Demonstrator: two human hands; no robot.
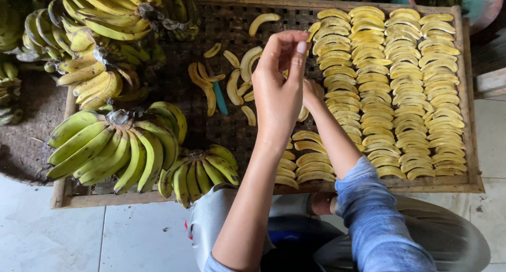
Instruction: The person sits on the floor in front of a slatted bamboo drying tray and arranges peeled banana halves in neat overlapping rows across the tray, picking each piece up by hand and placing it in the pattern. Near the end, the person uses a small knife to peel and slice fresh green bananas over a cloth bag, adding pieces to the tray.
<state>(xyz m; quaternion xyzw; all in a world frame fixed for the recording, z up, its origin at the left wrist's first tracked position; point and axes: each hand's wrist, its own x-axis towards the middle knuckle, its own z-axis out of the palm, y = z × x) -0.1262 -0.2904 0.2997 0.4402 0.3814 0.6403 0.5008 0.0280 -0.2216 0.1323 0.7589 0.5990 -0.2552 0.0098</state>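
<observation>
left hand [279,87]: pinching banana slice [313,28] | right hand [312,93]: mostly hidden, grip unclear | woven tray [221,129]

Your left hand [278,87] raised, fingertips pinched on a banana slice [313,29], your right hand [312,93] behind it, over the woven tray [464,56], sliced rows [400,87] right, banana bunches [121,145] left

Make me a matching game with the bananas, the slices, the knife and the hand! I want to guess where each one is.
Things:
1. green-yellow banana bunches
2. neat rows of peeled slices
3. teal-handled knife
4. left hand

Places:
A. raised over the middle of the tray
B. right part of the tray
C. near left corner of the tray
D. lying among loose slices, just left of the raised hand

Pairs: 1-C, 2-B, 3-D, 4-A
</observation>
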